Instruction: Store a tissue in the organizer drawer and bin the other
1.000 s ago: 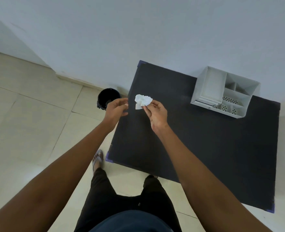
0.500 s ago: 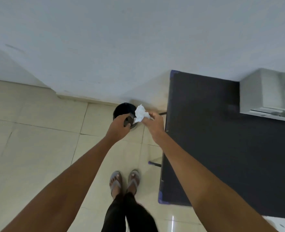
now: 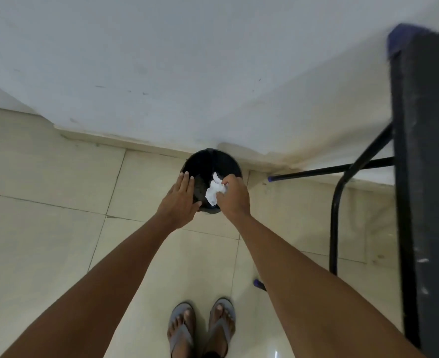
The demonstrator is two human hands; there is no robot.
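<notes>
The bin stands on the floor against the wall, left of the surface and its legs. Over the bin's opening hang both hands: the left hand above its left rim, the right hand above its right side. The tissue sits between them, pinched by the right hand, above the bin's mouth. The person's feet stand on the floor nearer the camera, before the bin
</notes>
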